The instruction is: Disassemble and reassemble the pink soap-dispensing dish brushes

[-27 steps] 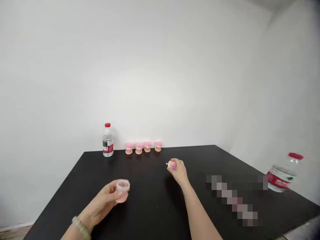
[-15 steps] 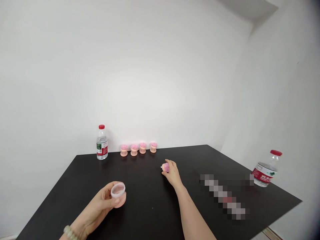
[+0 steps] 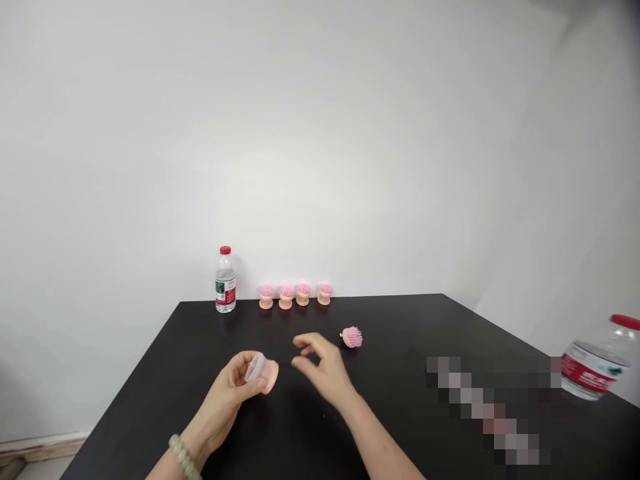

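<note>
My left hand [image 3: 233, 393] grips a small pink cup-shaped brush base [image 3: 271, 377] with a translucent whitish rim, tilted so its rim faces up and left. My right hand [image 3: 323, 370] is just to the right of it, thumb and fingers apart, holding nothing. Behind my right hand, a pink-bristled brush head [image 3: 353, 337] lies on its side on the black table [image 3: 295, 440], a small pale knob at its left end. Inside the cup nothing can be made out.
Several pink-bristled round brushes [image 3: 285, 298] stand in a row along the wall. A red-capped water bottle [image 3: 225, 287] is at the back left, another bottle [image 3: 593, 367] at the right edge. A pixelated strip [image 3: 493, 420] covers something on the right.
My right hand has let go of the brush head and moved left toward my left hand. The pink base has tipped over in my left hand. The camera view has shifted left.
</note>
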The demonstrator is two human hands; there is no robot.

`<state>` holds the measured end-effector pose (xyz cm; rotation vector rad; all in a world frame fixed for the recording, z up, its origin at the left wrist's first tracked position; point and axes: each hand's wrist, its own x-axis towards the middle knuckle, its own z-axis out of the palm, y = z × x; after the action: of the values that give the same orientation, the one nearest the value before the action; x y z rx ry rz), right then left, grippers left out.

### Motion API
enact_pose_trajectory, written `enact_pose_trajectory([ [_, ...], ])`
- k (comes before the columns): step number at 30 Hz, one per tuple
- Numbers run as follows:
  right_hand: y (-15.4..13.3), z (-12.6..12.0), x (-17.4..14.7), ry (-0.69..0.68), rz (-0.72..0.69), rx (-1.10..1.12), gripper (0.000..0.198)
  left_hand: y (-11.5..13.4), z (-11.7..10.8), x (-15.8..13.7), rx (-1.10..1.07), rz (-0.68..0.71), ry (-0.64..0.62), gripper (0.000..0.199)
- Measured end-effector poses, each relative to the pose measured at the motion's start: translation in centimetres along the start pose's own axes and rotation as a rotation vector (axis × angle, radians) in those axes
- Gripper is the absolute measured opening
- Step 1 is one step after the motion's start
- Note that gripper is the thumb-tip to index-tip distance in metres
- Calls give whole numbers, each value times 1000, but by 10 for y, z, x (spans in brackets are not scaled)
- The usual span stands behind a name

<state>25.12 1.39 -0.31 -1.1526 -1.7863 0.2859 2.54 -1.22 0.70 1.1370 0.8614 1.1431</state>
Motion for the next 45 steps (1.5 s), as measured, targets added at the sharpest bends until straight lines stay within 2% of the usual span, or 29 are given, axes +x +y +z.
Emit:
enact_pose_trajectory([
  [2,-20,19,-10,-219,-25,136,56,-2,0,0,-40,-9,1,49],
  [4,-31,31,-18,-326,-12,192,70,-3,0,-1,-43,-15,-36,46],
  [6,-34,35,-20,-336,-4,207,62,-4,1,-1,3,1,-66,40],
  [10,-28,31,-17,-272,-26,270,38,-4,4,-1,114,47,-14,42],
  [14,-31,26,-14,-226,-52,333,31,-4,7,-1,180,58,-18,40],
  [19,-41,18,-15,-253,-263,232,29,-5,12,-2,39,-61,-24,49],
  [21,-41,16,-16,-290,-288,200,40,-5,13,-1,7,-88,-23,51],
  [24,-35,18,-17,-305,-121,247,80,-3,12,-1,32,-69,-4,47],
  [25,-33,20,-17,-302,-56,269,86,-2,11,-2,47,-57,4,46],
  [26,-31,22,-16,-301,-5,281,80,-2,10,-2,64,-45,10,43],
  [29,-28,26,-15,-310,55,258,31,-4,7,-1,77,-15,3,41],
  [30,-27,27,-14,-306,58,250,24,-4,6,-1,69,-6,-1,43],
  [31,-27,27,-14,-299,61,250,28,-5,5,0,61,-2,0,44],
  [34,-25,27,-15,-292,91,282,72,-7,3,2,58,-29,27,46],
  [35,-25,28,-15,-301,115,288,80,-7,3,2,58,-39,36,47],
  [37,-24,28,-14,-328,148,281,75,-7,3,2,40,-41,51,51],
  [40,-27,27,-13,-338,129,236,46,-7,6,1,38,-45,89,51],
  [43,-33,23,-12,-298,68,197,45,-7,7,2,81,-100,115,44],
  [45,-34,21,-12,-268,-43,160,45,-6,7,3,49,-147,153,45],
])
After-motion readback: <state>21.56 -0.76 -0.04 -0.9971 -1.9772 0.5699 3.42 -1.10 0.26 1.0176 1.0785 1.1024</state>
